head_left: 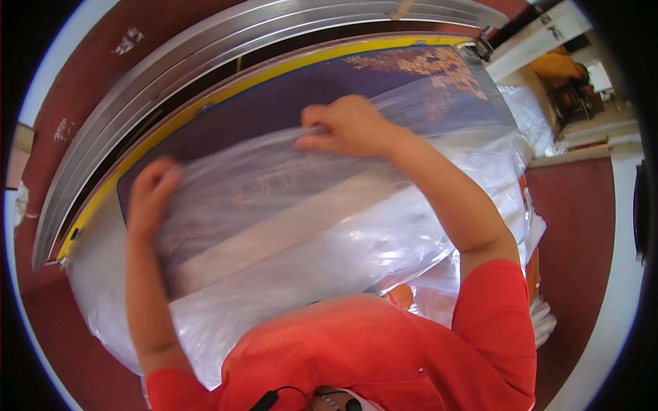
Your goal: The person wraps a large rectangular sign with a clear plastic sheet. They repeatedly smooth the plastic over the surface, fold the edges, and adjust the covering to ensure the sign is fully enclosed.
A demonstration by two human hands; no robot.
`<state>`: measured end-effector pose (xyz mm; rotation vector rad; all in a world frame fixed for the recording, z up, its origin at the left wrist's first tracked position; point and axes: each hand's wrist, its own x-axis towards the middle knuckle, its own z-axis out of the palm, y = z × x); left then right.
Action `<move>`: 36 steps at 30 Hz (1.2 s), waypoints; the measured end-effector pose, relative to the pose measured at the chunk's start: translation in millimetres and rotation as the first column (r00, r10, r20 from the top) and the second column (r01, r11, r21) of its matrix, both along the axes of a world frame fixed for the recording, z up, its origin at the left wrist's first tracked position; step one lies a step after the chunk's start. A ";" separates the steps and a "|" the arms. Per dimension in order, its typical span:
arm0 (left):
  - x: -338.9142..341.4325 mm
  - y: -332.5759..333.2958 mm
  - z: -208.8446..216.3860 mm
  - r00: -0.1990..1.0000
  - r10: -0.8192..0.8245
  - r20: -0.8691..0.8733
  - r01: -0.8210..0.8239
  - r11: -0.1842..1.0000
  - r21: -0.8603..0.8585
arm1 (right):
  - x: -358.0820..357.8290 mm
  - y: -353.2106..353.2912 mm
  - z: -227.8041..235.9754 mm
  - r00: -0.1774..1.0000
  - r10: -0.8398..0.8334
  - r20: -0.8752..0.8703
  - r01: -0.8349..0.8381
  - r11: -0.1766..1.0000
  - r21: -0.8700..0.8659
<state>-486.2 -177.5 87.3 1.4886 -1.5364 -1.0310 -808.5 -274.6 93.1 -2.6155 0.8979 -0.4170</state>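
Note:
A clear plastic sheet (384, 236) drapes over the near part of a dark purple panel (253, 103), which has golden leafy branches at its far right corner. Above the panel, my right hand (353, 127) is closed in a pinch on the sheet's far edge. My left hand (152, 195), smeared by motion, is at the panel's left end with its fingers closed at the same film edge. Between the two hands the film stretches, blurred. Beneath it, golden markings and a pale band show through.
A yellow strip (274, 60) runs along the panel's far side, with curved-looking metal rails (205, 61) beyond it. More crumpled plastic (531, 116) lies at the right end. The floor (572, 226) is dark red. Whitish crumpled material (543, 322) lies low at the right.

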 end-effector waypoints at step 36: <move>386.9 232.9 -78.1 -0.007 0.549 0.836 -0.680 0.610 -0.407 | -149.9 -19.3 -11.2 0.934 -0.284 -0.219 0.224 0.939 -0.261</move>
